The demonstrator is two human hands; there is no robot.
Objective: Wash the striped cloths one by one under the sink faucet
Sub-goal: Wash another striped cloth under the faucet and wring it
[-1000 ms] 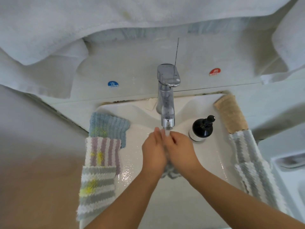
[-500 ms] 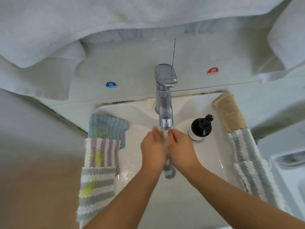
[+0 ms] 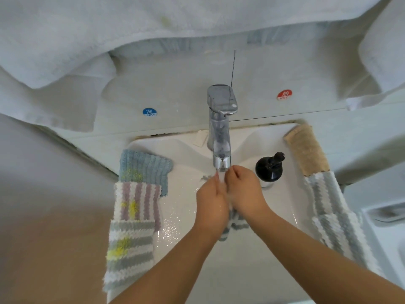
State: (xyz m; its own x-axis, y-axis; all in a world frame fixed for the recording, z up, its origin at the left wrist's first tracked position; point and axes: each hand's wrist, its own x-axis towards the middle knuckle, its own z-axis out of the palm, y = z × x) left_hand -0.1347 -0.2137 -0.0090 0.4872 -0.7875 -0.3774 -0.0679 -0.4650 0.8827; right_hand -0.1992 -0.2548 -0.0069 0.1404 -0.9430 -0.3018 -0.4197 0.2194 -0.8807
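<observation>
Fingers of the left hand (image 3: 211, 201) and right hand (image 3: 245, 194) curl together around a grey-striped cloth (image 3: 233, 223) under the faucet (image 3: 221, 148) stream over the sink (image 3: 186, 154), with more cloths draped on the left rim (image 3: 133, 220) and right rim (image 3: 328, 211).

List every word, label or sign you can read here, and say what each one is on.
"COLD": blue round sticker on the wall left of the faucet, under a white character too small to read.
"HOT": red round sticker on the wall right of the faucet, likewise.
Black pump bottle: no readable label.
</observation>
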